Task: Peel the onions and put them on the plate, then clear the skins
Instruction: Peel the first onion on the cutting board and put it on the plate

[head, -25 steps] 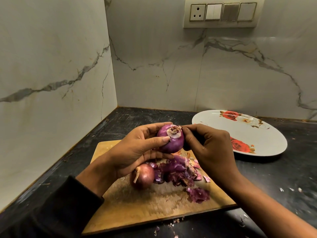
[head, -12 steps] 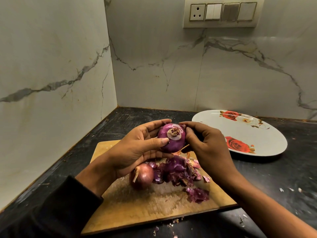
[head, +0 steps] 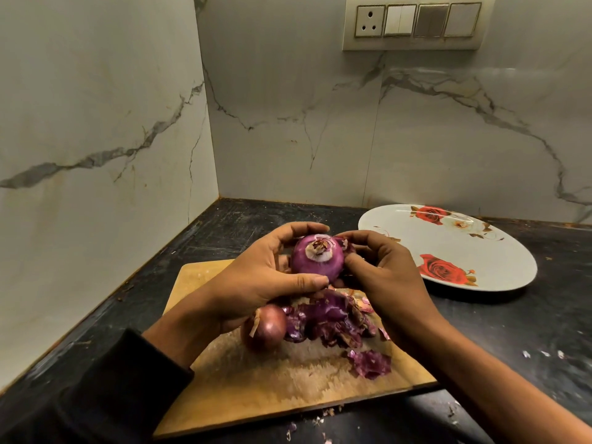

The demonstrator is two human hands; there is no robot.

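Observation:
A purple, mostly peeled onion (head: 315, 259) is held above the wooden cutting board (head: 243, 389), its root end facing me. My left hand (head: 256, 280) grips it from the left, thumb across its lower front. My right hand (head: 381, 277) grips the onion's right side, fingertips at its top edge. An unpeeled brown-red onion (head: 266, 330) lies on the board under my left hand. A heap of purple skins (head: 333, 322) lies beside it, with a loose piece of skin (head: 371, 363) nearer the board's front. The white plate (head: 499, 251) with red roses sits to the right, holding nothing.
The black counter (head: 528, 322) ends in a marble wall corner at the back left. Small skin crumbs (head: 541, 354) lie on the counter to the right and along the board's front edge. A switch panel (head: 413, 22) hangs on the back wall.
Both hands turned the onion slightly, so its root end faces me more. My right fingers shifted up around its right side.

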